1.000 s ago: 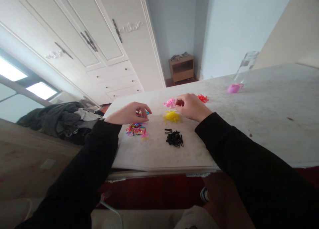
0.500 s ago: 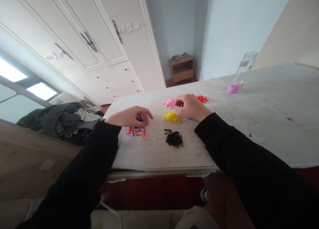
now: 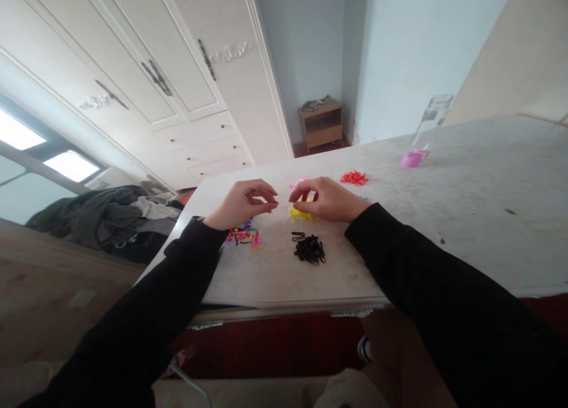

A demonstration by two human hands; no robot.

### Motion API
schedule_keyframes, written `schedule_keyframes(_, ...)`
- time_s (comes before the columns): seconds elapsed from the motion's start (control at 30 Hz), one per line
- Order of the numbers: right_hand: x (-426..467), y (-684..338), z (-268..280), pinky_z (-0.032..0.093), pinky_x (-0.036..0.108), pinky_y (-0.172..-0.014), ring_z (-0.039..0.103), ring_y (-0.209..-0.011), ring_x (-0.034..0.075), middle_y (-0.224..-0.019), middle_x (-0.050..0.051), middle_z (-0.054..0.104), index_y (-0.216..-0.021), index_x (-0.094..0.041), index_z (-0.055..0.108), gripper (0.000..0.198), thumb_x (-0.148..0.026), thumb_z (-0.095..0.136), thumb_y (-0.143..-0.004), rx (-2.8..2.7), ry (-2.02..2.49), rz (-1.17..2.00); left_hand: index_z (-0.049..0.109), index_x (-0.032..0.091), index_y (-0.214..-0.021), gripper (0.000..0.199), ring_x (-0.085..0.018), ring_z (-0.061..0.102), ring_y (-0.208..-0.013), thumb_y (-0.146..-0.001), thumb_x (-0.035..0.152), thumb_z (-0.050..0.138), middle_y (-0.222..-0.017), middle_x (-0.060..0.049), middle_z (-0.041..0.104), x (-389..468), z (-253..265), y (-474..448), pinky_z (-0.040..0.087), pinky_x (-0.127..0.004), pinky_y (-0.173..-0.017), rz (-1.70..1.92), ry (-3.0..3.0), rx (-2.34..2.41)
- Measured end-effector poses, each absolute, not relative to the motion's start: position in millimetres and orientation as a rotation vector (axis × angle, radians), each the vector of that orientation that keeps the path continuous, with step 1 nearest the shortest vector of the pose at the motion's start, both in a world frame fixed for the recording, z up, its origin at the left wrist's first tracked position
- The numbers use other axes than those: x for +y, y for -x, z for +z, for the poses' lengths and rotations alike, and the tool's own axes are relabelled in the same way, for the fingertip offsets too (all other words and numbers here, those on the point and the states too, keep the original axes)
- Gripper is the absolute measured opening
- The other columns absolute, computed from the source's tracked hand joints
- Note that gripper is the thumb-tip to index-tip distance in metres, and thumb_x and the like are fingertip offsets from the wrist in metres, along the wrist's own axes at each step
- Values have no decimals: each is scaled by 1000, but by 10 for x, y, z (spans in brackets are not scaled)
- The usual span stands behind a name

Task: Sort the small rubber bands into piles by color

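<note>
Over the table, my left hand (image 3: 248,202) has its thumb and fingertips drawn together around a tiny dark thing, too small to make out. Beneath it lies a mixed pile of coloured rubber bands (image 3: 244,236), partly covered by the hand. Facing it, my right hand (image 3: 326,199) is curved with thumb and forefinger slightly apart, and I see nothing between them. Under its fingertips are yellow rubber bands (image 3: 302,212), and pink rubber bands (image 3: 299,183) show just behind. Closer to me sits a pile of black rubber bands (image 3: 309,249). Red rubber bands (image 3: 354,177) lie beyond my right wrist.
A clear bottle (image 3: 428,127) with a pink bottom stands at the back right of the white table (image 3: 465,218). A bit of blue (image 3: 362,198) peeks out by my right wrist. Dark clothes (image 3: 97,218) are heaped left of the table; a wooden nightstand (image 3: 322,124) stands beyond it.
My left hand has lifted off the mixed pile and moved right. My right hand has come away from the pink bands, nearer to me, uncovering the red pile.
</note>
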State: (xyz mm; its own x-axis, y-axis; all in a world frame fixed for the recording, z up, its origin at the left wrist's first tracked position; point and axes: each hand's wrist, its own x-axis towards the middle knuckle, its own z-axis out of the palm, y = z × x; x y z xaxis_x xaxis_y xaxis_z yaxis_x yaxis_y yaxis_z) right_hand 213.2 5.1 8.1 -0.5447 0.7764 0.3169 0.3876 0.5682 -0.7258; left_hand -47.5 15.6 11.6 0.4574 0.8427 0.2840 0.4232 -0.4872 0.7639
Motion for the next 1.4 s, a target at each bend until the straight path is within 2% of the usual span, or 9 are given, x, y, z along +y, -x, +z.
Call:
schedule_keyframes(0.13, 19, -2134, 86, 51, 36, -96, 71, -106, 22, -113, 10, 81, -108, -19, 84, 22, -16, 76, -88, -2227, 837, 766, 74, 17, -90, 25, -17, 78, -73, -77, 31, 91, -82, -5, 79, 117, 104, 407, 71, -28, -67, 993, -2075, 1023)
schedule_keyframes(0.23, -12, -2139, 107, 49, 40, -105, 70, -111, 23, -114, 9, 81, -111, -20, 84, 24, -15, 75, -89, -2241, 783, 771, 75, 16, -88, 26, -18, 79, -78, -77, 32, 92, -84, -5, 79, 87, 99, 366, 72, -28, -69, 1035, -2072, 986)
schedule_keyframes(0.43, -35, -2133, 133, 50, 38, -101, 72, -106, 22, -112, 8, 83, -111, -21, 85, 25, -15, 73, -89, -2242, 730, 829, 75, 16, -87, 21, -15, 77, -75, -77, 26, 90, -80, -3, 77, 51, 95, 325, 70, -25, -67, 1049, -2060, 969)
schedule_keyframes(0.6, -23, -2120, 127, 51, 37, -96, 73, -99, 22, -103, 8, 84, -100, -19, 87, 16, -19, 74, -90, -2197, 751, 772, 75, 17, -90, 23, -16, 78, -75, -75, 25, 91, -80, -3, 78, 58, 82, 325, 70, -26, -69, 1064, -2038, 967)
schedule_keyframes(0.77, 55, -2147, 96, 51, 39, -90, 72, -93, 25, -95, 11, 83, -90, -17, 85, 17, -22, 69, -92, -2003, 1053, 504, 76, 17, -93, 24, -16, 79, -77, -74, 22, 89, -82, -4, 80, 82, 54, 326, 70, -26, -70, 1100, -2022, 1000)
schedule_keyframes(0.9, 125, -2180, 26, 48, 46, -103, 69, -111, 30, -112, 12, 83, -104, -17, 84, 25, -18, 62, -92, -1987, 1271, 309, 75, 17, -95, 24, -17, 80, -79, -75, 24, 88, -84, -6, 81, 88, 49, 321, 69, -25, -70, 1081, -2018, 1024)
schedule_keyframes(1.1, 124, -2179, -58, 41, 50, -109, 60, -128, 34, -133, 14, 77, -125, -16, 79, 39, -24, 58, -94, -2214, 1359, 310, 75, 17, -97, 26, -19, 82, -85, -77, 27, 88, -88, -7, 82, 88, 48, 322, 70, -27, -74, 1045, -2021, 1052)
schedule_keyframes(1.33, 103, -2195, 4, 36, 47, -99, 61, -121, 33, -118, 14, 79, -95, -17, 77, 25, -17, 52, -91, -2219, 1385, 214, 75, 16, -98, 28, -20, 82, -86, -77, 28, 89, -88, -7, 82, 85, 44, 321, 70, -28, -74, 1030, -2010, 1067)
schedule_keyframes(1.4, 93, -2187, 22, 34, 48, -97, 62, -118, 32, -115, 13, 80, -92, -18, 75, 23, -15, 52, -90, -2262, 1363, 236, 76, 17, -98, 27, -19, 81, -85, -77, 27, 89, -88, -7, 82, 79, 44, 317, 70, -27, -73, 1026, -2015, 1062)
